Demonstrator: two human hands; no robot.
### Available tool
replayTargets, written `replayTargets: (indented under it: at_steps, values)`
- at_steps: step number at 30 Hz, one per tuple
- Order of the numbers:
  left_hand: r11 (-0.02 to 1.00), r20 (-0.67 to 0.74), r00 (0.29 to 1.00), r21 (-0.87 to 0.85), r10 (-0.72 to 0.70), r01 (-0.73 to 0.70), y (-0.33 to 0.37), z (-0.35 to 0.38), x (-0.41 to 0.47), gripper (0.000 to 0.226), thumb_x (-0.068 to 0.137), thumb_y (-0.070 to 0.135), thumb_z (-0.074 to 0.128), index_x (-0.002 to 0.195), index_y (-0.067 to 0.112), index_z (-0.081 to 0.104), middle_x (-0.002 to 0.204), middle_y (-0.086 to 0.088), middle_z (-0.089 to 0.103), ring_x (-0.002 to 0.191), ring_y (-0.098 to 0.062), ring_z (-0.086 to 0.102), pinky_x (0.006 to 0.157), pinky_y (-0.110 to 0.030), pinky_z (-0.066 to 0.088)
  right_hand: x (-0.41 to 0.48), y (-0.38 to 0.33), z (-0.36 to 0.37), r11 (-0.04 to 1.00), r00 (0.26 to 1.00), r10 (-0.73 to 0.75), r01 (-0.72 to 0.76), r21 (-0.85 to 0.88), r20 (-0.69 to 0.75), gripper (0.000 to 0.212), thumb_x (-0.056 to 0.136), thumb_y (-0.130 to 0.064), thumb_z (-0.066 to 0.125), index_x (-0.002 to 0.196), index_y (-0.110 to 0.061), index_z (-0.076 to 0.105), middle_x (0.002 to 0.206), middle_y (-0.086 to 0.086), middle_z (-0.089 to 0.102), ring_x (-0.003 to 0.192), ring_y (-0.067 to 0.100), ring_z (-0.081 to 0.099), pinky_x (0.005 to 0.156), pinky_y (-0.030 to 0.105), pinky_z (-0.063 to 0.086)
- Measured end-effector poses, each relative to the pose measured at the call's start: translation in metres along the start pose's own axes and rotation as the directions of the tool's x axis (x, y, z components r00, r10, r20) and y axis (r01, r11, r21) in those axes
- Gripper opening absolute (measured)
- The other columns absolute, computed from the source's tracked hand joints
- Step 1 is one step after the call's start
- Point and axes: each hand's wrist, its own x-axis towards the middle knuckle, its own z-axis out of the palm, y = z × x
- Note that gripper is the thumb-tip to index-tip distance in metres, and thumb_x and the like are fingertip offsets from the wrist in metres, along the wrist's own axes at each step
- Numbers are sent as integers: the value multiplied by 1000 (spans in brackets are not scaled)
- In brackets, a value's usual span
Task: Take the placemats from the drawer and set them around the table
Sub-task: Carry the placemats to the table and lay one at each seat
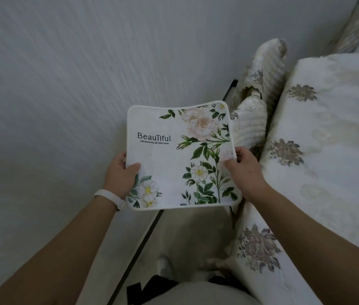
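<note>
You hold one placemat [180, 157] in the air in front of you, gripped by both hands at its side edges. It is a white, roughly square mat with rounded corners and a pale piped border. Pink and white flowers with green leaves run down its right half, a smaller white bloom sits in its near left corner, and the word "Beautiful" is printed in black left of centre, with a smaller line under it too fine to read with certainty.

Your left hand [121, 175] pinches the left edge, thumb on the printed face and fingers hidden beneath. A white wristband [110, 198] circles that wrist. Your right hand [243, 170] closes on the right edge in the same way, thumb on top.

The mat hangs above the gap between a pale grey wall [64, 84] on your left and a table [328, 150] on your right, which is covered by a cream cloth embroidered with grey-brown flowers. Beyond the mat, a chair [260, 84] in a matching cream quilted cover stands against the table's edge. The mat touches neither the table nor the chair. Both your forearms are bare.
</note>
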Motion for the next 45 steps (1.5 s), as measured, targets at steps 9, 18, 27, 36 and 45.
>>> replayTargets:
  at_steps: [9, 18, 27, 36, 45]
  values:
    - [998, 224, 974, -60, 23, -10, 13, 41, 125, 30, 88, -4, 59, 110, 17, 59, 100, -3, 67, 85, -14, 65, 71, -26, 54, 61, -27, 9, 998, 974, 69, -67, 15, -216, 22, 88, -15, 61, 105, -29, 58, 96, -2, 70, 85, 21, 69, 75, 43, 59]
    - [991, 400, 913, -132, 76, -25, 51, 84, 244, 32, 89, -3, 57, 114, 17, 57, 99, 1, 68, 82, -8, 65, 64, -21, 53, 128, -72, 42, 996, 884, 71, -85, -8, -462, 23, 91, -21, 62, 114, -21, 58, 95, -2, 68, 79, 18, 68, 62, 33, 54]
    - [989, 507, 855, -140, 107, -41, 63, 153, 287, 31, 87, -3, 56, 105, 23, 58, 91, 13, 65, 80, -1, 63, 69, -17, 54, 166, -75, 28, 991, 781, 104, -134, -3, -616, 17, 93, -23, 60, 109, -21, 55, 94, -3, 65, 83, 19, 66, 64, 35, 55]
    - [997, 570, 819, -73, 72, -37, 81, 236, 357, 32, 85, 2, 60, 104, 28, 60, 103, 0, 70, 95, -23, 68, 86, -47, 56, 248, -64, -11, 977, 734, 213, -180, 119, -644, 16, 92, -26, 61, 106, -23, 57, 97, 0, 68, 83, 22, 70, 74, 46, 61]
    - [994, 629, 772, -24, 95, -103, 141, 345, 399, 32, 88, -1, 58, 109, 22, 57, 95, 5, 66, 87, -16, 66, 75, -31, 56, 325, -61, -74, 964, 690, 263, -161, 211, -674, 14, 87, -17, 60, 94, -28, 57, 97, 6, 68, 89, 29, 69, 80, 54, 58]
